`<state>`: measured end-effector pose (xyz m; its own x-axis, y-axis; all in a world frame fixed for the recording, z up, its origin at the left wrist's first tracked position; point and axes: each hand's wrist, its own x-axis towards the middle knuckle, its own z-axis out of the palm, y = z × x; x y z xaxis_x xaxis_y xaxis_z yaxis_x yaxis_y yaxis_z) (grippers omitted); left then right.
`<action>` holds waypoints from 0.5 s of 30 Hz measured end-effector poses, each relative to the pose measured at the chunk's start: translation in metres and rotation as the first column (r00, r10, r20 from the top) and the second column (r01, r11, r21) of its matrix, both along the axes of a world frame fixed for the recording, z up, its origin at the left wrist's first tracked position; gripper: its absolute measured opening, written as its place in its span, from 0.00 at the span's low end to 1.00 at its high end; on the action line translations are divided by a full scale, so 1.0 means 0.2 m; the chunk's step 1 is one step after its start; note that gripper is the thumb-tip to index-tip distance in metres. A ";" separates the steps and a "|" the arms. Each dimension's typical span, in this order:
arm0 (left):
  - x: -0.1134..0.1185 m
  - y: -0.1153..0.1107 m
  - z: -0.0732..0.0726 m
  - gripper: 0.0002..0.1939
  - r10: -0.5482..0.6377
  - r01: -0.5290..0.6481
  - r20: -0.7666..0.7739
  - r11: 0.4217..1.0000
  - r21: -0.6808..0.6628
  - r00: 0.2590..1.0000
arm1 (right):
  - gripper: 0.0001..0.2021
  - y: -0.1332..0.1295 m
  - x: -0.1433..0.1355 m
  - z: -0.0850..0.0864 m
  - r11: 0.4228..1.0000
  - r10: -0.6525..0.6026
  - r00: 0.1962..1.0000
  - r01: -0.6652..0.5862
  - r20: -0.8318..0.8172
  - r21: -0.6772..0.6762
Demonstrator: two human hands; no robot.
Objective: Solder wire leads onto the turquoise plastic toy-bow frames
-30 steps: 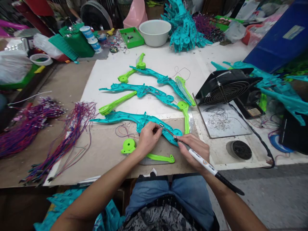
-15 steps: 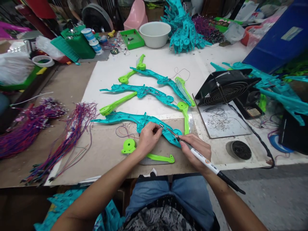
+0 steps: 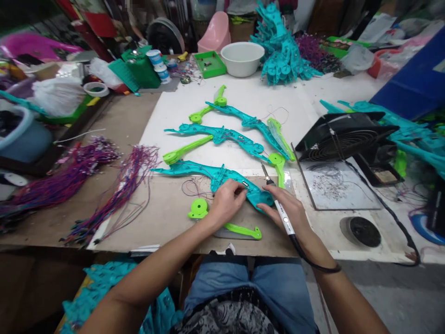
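Note:
A soldering iron (image 3: 284, 218) rests in my right hand (image 3: 290, 211), its metal tip tilted up and away from the work. The thumb and fingertips of that hand are at the right end of the nearest teal plastic bow-shaped part (image 3: 187, 169). My left hand (image 3: 227, 203) is over the middle of this part, thumb and fingers pinched beside a small black switch-like piece (image 3: 245, 184). Whatever sits between those fingertips is too small to make out. Thin wires (image 3: 193, 188) loop from the part. Below lies a green plastic arm with a round end (image 3: 199, 208).
Two more teal parts (image 3: 200, 131) with green arms lie beyond. Bundles of red and purple wires (image 3: 128, 185) are at left. At right stand a black fan (image 3: 342, 139), a board with solder scraps (image 3: 330, 185) and a round tin (image 3: 361, 232). A white basin (image 3: 242, 58) stands behind.
The soldering iron's tip has lifted off the small black piece and swung upward. My right fingers have come to the teal part's end. My left hand stays pinched; the whole view has shifted.

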<state>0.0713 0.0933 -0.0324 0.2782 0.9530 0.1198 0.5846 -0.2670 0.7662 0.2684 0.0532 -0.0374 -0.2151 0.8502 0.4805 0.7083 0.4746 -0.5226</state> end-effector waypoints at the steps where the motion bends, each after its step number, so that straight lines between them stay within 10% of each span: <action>1: -0.03 -0.01 0.02 0.08 -0.026 0.025 0.026 1.000 0.014 0.999 | 0.23 0.02 -0.01 -0.02 1.000 0.025 0.999 -0.025 0.029 -0.017; 7: -0.45 -0.04 0.09 0.10 0.255 -0.260 0.058 0.961 0.099 0.965 | 0.29 0.07 -0.07 -0.04 0.979 0.151 0.984 -0.135 0.092 -0.156; 10: -0.62 -0.04 0.05 0.06 0.228 -0.219 -0.084 0.970 0.108 0.970 | 0.26 0.08 -0.09 -0.04 0.980 0.133 0.986 -0.115 0.104 -0.164; 15: -0.54 -0.06 0.06 0.12 0.115 -0.061 -0.301 0.981 0.184 0.947 | 0.25 0.07 -0.10 -0.06 0.985 0.079 0.991 -0.062 0.105 -0.158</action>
